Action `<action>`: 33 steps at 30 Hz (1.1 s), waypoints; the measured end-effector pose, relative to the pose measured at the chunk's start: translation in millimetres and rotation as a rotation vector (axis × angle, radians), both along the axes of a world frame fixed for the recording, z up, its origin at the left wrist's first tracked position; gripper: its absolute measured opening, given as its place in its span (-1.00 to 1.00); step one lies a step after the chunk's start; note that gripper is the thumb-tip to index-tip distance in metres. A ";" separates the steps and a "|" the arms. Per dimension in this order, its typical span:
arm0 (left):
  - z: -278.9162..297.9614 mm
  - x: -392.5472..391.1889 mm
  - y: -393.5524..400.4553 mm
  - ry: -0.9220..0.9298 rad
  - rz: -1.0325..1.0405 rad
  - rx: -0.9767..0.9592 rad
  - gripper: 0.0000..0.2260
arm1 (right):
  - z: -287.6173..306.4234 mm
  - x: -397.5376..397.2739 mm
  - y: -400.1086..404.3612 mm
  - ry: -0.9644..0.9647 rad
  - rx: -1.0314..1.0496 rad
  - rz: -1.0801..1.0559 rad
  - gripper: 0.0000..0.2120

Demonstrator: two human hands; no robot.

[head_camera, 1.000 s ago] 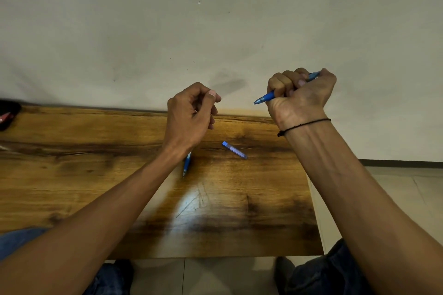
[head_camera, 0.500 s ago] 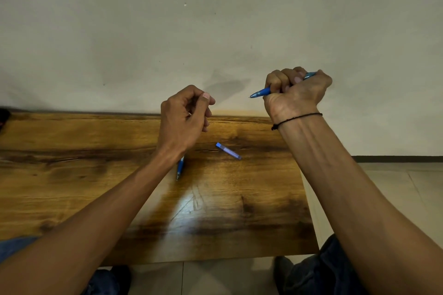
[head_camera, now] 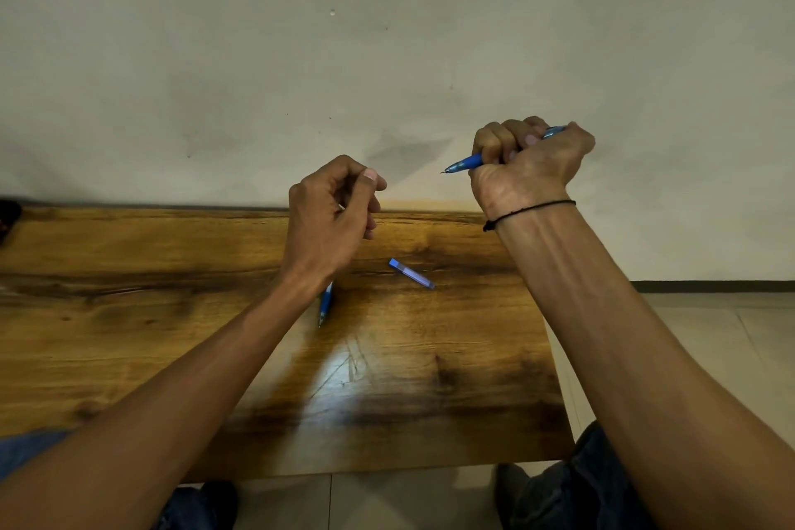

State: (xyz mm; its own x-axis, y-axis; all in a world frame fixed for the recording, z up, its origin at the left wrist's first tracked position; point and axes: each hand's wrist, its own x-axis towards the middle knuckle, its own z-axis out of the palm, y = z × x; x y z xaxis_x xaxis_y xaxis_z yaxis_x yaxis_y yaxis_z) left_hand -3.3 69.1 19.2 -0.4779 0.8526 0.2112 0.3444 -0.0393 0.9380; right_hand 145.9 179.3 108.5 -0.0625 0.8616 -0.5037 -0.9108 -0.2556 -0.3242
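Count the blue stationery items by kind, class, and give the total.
Mechanical pencils: 2 (held pencil gripped in the right hand; lying pencil on the table, partly behind the wrist of the left hand)
Small flat case: 1
Total: 3

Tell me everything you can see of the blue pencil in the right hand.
The blue pencil looks like a slim plastic mechanical one, with a fine metal tip and a paler rear end. The right hand grips it in a fist, fingers curled round its middle, hiding that part. It is held in the air before the wall, tip pointing left and slightly down.
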 end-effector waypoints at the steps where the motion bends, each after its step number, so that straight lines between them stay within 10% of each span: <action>1: 0.0 0.1 -0.1 0.002 0.000 0.000 -0.82 | 0.0 -0.5 -0.3 -0.002 0.003 0.004 -0.52; 33: -0.8 -5.5 1.2 -0.064 0.022 -0.007 -0.80 | -19.8 -6.8 -1.9 -0.126 0.113 0.133 -0.54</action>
